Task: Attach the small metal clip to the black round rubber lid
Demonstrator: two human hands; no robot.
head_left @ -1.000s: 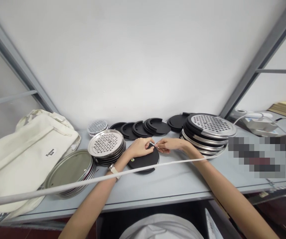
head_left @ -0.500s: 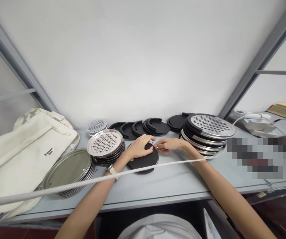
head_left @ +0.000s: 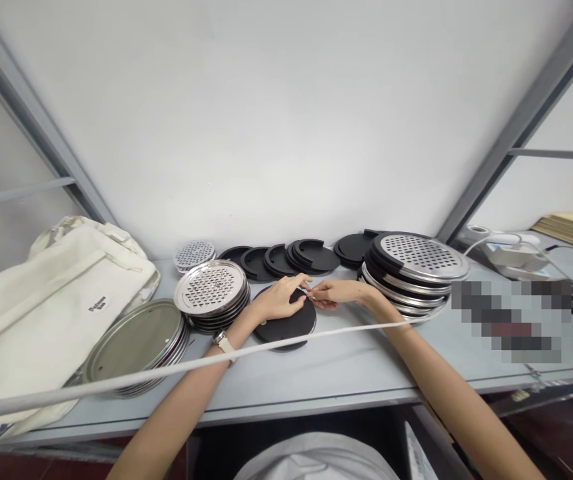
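Observation:
A black round disc [head_left: 286,327] lies on the grey table in front of me. My left hand [head_left: 281,298] rests over its upper part and holds it, thumb and fingers bent near the far right edge. At that same edge, my right hand [head_left: 326,293] is closed in a pinch. What sits between its fingertips is too small to name; a thin, shiny bit shows there. Just left of the disc stands a stack of perforated metal and black discs [head_left: 211,290].
Black notched discs [head_left: 316,255] lie along the wall. A tall stack of perforated metal discs [head_left: 421,257] stands right. Olive lids [head_left: 136,340] and a cream canvas bag [head_left: 66,300] are left. A white cord [head_left: 316,332] crosses in front. White devices [head_left: 516,257] sit far right.
Both hands stay at the disc's edge with almost the same hold. The view has shifted very slightly; nothing has been picked up or let go.

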